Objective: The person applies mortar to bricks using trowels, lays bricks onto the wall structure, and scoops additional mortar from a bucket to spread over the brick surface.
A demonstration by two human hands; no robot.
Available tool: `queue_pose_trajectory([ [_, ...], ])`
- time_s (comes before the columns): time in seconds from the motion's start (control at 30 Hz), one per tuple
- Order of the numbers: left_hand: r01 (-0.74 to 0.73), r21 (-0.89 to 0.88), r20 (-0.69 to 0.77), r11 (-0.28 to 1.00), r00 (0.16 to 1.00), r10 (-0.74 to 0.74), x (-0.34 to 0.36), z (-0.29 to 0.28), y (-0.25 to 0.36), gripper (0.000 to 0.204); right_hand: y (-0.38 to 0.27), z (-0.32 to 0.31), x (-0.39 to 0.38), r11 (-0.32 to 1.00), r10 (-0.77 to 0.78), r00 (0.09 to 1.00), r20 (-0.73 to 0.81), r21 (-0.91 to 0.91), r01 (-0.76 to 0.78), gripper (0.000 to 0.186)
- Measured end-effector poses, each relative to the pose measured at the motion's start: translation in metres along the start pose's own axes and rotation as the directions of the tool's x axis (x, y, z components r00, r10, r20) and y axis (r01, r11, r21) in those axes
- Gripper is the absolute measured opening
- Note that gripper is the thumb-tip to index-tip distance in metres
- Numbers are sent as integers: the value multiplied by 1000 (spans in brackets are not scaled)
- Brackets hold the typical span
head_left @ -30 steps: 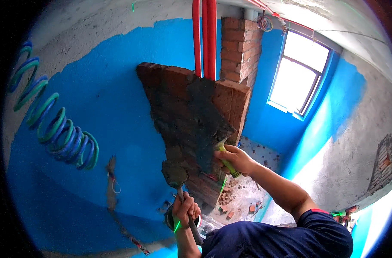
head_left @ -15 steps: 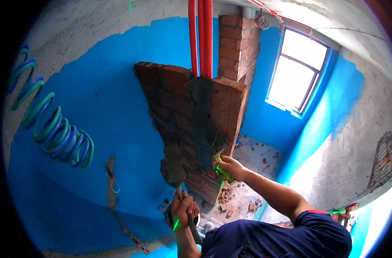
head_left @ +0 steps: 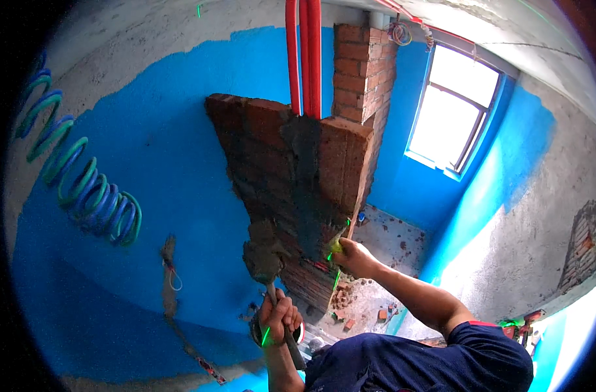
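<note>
My left hand [head_left: 280, 318] is closed round the handle of a short-handled shovel [head_left: 271, 293]. A lump of wet grey mortar [head_left: 264, 251] covers its head, close to the low brick wall [head_left: 265, 150]. My right hand [head_left: 358, 259] grips a tool with a yellow-green handle [head_left: 337, 247], near the wall's right edge. The tool's working end is hard to make out against the dark surface. A dark grey mortar strip [head_left: 307, 176] runs down the brickwork between my hands' level and the red pipes [head_left: 311, 59] above.
Coiled green and blue hoses [head_left: 92, 189] hang at the left. A brick column [head_left: 360, 72] and a window [head_left: 451, 108] stand beyond. Broken bricks [head_left: 349, 324] litter the floor right of the wall. A bucket [head_left: 300, 333] is partly hidden behind my left hand.
My right hand has turned and shifted slightly to the right, covering more of the yellow-green handle. My left hand and the loaded shovel have barely moved. The hoses have shifted a little.
</note>
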State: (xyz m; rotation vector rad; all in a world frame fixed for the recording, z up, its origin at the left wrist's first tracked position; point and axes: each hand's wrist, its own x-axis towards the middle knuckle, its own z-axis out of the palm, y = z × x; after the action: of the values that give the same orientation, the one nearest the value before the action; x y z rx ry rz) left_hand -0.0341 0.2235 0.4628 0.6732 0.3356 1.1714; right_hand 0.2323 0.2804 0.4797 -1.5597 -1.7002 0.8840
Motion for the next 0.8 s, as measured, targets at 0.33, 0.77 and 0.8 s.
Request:
queue_pose_trajectory([
  [0.33, 56, -38, -13, 998, 998, -57, -1, 14, -1, 8, -77, -55, -19, 986, 49, 997, -52, 163, -40, 27],
  [0.77, 14, 112, -42, 994, 999, -9, 6, 30, 9, 11, -36, -40, -111, 954, -145, 987, 72, -254, 159, 27],
  [0.8, -5, 115, -22, 993, 1000, 7, 8, 32, 11, 11, -28, -35, -119, 948, -152, 983, 105, -265, 175, 26],
])
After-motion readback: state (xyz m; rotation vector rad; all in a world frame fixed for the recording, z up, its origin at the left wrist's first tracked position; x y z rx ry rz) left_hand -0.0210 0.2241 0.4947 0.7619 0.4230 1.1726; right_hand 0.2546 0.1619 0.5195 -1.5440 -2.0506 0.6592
